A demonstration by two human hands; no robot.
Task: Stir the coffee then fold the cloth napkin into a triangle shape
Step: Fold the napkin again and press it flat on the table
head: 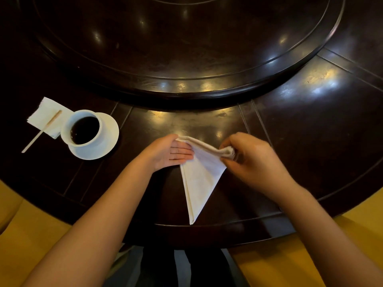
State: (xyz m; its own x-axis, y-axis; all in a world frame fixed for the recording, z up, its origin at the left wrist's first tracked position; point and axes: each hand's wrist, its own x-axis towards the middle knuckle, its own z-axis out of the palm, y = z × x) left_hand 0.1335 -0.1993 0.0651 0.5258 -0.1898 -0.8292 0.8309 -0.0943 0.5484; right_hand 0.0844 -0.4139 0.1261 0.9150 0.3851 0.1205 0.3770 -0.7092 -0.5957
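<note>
A white cloth napkin [200,179] lies on the dark table in a narrow triangle, its tip pointing toward the near edge. My left hand [172,153] is palm up with flat fingers tucked under the napkin's upper left edge. My right hand [252,156] pinches the bunched upper right corner and lifts it off the table. At the left, a white cup of black coffee [83,128] stands on a white saucer [107,139]. A wooden stirrer [41,131] lies across a paper napkin [44,114] beside the cup.
A large raised round turntable [186,88] fills the middle of the dark wooden table [300,141] beyond my hands. Yellow seat cushions [290,264] flank the near table edge on both sides.
</note>
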